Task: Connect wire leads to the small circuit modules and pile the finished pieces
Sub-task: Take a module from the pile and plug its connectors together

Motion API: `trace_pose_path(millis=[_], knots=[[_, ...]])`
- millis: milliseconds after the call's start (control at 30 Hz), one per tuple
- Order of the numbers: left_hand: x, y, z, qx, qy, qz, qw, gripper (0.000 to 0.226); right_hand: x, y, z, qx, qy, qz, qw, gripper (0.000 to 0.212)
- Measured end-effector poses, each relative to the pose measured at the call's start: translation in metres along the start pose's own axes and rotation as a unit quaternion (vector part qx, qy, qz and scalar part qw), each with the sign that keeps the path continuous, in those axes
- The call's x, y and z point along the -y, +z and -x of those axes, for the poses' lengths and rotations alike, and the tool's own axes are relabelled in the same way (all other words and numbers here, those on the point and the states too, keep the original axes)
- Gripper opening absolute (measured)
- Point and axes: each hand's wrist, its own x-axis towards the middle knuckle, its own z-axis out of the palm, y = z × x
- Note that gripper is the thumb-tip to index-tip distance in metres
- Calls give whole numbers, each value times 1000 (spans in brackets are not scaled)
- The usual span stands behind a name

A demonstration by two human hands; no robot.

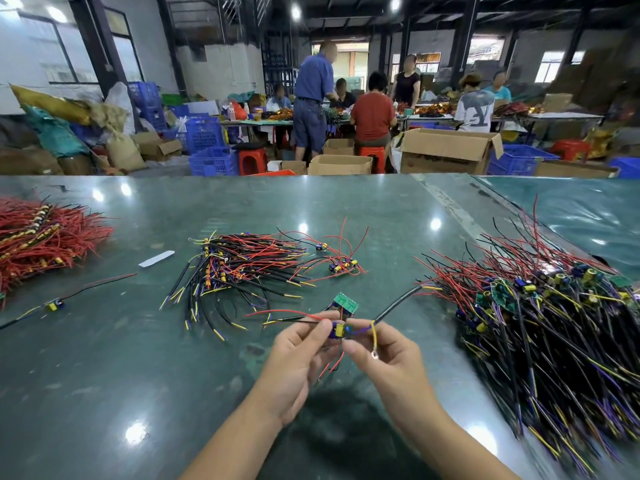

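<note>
Left hand (298, 355) pinching small module (337, 330) above worktop (138, 358); right hand (384, 355) gripping black lead (398, 306) w/ yellow wire. Light, fiddly; leads floppy, so I'm guessing best held by module body.

large "Y" print, grey T-shirt (473, 112)

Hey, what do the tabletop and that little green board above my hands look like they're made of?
Tabletop: looks like a smooth, glossy dark green sheet, maybe plastic or glass-covered; it mirrors the ceiling lamps as bright spots. Green board: probably rigid printed circuit laminate, matte green with pale markings; too small to be sure.
</note>
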Motion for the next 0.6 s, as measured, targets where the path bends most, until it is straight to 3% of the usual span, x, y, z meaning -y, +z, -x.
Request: trace_pose_path(millis=[100, 300, 600], knots=[[-5, -4, -1, -23, 20, 6, 1000, 21, 0, 0, 0, 26, 29, 14, 999, 32], [-5, -5, 0, 10, 38, -45, 998, 19, 5, -4, -5, -8, 146, -221, 964, 28], [-4, -9, 0, 20, 26, -132, 991, 17, 8, -7, -9, -76, 178, -303, 933, 8]])
